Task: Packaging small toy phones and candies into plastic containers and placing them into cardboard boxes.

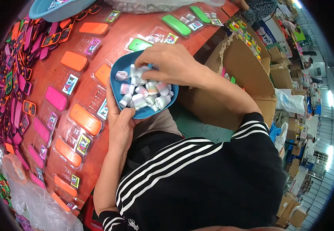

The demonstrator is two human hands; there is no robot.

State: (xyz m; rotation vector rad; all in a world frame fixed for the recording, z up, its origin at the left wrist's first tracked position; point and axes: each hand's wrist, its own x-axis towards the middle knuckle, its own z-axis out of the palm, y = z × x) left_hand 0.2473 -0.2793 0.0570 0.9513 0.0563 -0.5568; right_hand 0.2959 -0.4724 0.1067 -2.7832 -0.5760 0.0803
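Observation:
A blue plastic bowl [124, 61] is tilted over the table edge in front of me, and my left hand [120, 125] grips its near left side with the thumb over the rim. Small white wrapped rolls [139, 101] with faint coloured print are heaped inside. From the right, my right hand [170, 63] reaches over the far rim. Its fingers are curled and pinched on a white roll [133, 72] at the far side of the heap; motion blurs the fingertips. Just beyond the bowl, a green toy phone case [139, 44] sits in a clear plastic tray.
Rows of clear trays with orange cases [85, 118], pink cases [56, 97] and small printed packets [70, 84] cover the red table [97, 169]. Phone-shaped parts [18, 84] pile up at left. A blue basin [59, 14] stands far left; an open carton [248, 69] stands right.

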